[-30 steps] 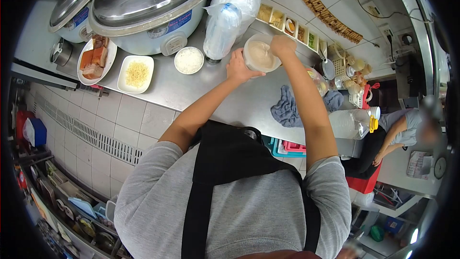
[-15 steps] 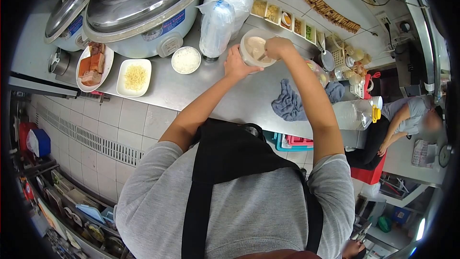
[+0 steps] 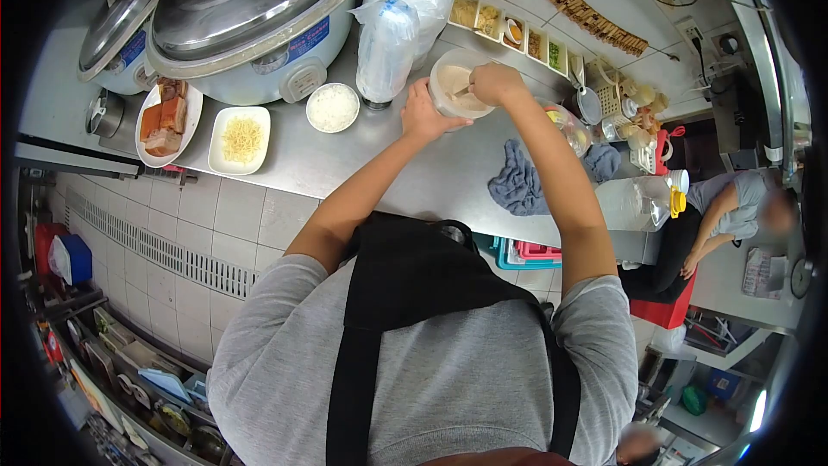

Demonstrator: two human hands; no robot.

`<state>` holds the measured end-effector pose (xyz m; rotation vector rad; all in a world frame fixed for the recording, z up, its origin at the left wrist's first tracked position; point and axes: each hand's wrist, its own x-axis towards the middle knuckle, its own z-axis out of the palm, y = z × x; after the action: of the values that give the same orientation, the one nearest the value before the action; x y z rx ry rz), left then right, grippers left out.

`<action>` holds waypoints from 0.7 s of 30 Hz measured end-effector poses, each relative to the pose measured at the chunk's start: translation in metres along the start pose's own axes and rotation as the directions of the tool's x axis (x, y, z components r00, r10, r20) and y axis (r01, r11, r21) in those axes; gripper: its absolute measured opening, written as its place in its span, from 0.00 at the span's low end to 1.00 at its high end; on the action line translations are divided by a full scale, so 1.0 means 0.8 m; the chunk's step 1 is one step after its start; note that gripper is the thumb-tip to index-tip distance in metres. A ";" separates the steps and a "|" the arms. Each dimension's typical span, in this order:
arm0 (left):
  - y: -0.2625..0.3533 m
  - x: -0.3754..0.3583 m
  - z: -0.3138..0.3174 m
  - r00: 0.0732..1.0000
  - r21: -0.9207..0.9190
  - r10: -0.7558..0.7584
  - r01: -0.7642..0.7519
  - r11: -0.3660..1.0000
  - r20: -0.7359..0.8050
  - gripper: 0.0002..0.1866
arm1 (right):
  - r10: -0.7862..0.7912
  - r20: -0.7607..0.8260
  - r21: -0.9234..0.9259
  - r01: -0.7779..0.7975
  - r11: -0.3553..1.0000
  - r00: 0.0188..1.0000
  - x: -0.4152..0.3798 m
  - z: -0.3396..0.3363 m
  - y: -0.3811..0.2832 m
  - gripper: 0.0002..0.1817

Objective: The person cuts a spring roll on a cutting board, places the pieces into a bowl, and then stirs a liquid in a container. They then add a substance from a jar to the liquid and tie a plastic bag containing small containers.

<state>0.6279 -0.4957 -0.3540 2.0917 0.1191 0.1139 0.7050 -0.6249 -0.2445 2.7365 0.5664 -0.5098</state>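
My left hand (image 3: 426,113) is wrapped round the near left side of a round, translucent tub (image 3: 437,79), steadying it on the steel counter. Inside the tub is a pale beige, creamy mixture (image 3: 470,102). My right hand (image 3: 496,85) reaches over the tub's right rim, its fingers closed on a spoon-like utensil (image 3: 462,92) that dips into the mixture; the lower end is hidden. Left of my left hand stand a tall bottle wrapped in clear plastic (image 3: 385,52) and a bowl of white rice (image 3: 333,108).
A dish of pale shreds (image 3: 243,140), a plate of braised meat (image 3: 169,121) and large rice cookers (image 3: 246,17) stand to the left. Topping containers (image 3: 513,32) line the wall. A grey cloth (image 3: 517,183) and clear jug (image 3: 634,204) lie right. A person (image 3: 720,216) sits at far right.
My right hand has shifted slightly left and up over the tub, and the utensil has moved through the mixture. My left hand stays on the tub.
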 end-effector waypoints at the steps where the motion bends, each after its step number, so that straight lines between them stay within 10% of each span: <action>1: 0.000 0.000 0.000 1.000 0.002 0.002 -0.002 1.000 -0.003 0.59 | -0.006 0.050 -0.013 0.007 1.000 0.999 -0.001 -0.001 0.000 0.14; 13: 0.000 0.000 0.002 1.000 0.002 -0.027 0.027 1.000 -0.013 0.61 | 0.044 -0.209 -0.044 -0.054 0.998 0.977 0.001 -0.007 -0.002 0.12; 21: 0.007 -0.001 -0.003 0.999 0.013 -0.048 0.048 0.999 0.012 0.60 | 0.099 0.003 -0.151 -0.097 0.984 0.995 -0.026 -0.031 -0.001 0.13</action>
<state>0.6265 -0.4962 -0.3479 2.1006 0.1630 0.0707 0.6934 -0.6220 -0.2147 2.6011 0.4460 -0.4385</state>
